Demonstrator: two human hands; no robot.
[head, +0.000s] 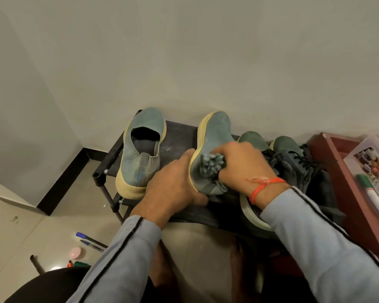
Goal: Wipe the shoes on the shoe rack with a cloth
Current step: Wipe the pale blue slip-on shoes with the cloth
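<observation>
Left hand (173,182) grips the heel end of the tilted blue-grey slip-on shoe (213,138), thumb on its cream sole edge, fingers curled under the heel; shoe is tipped on its side, toe toward the wall, mid-shelf on the shoe rack (179,136); right hand (243,165) clenched round a bunched grey-blue cloth (211,165), pressing it against the shoe's upper near the collar; orange thread on that wrist; matching slip-on (140,149) sits upright at the rack's left end, heel overhanging the front edge; dark green lace-up pair (291,154) at the right end, partly hidden behind the right arm; pens (90,240) on the floor front-left of the rack.
</observation>
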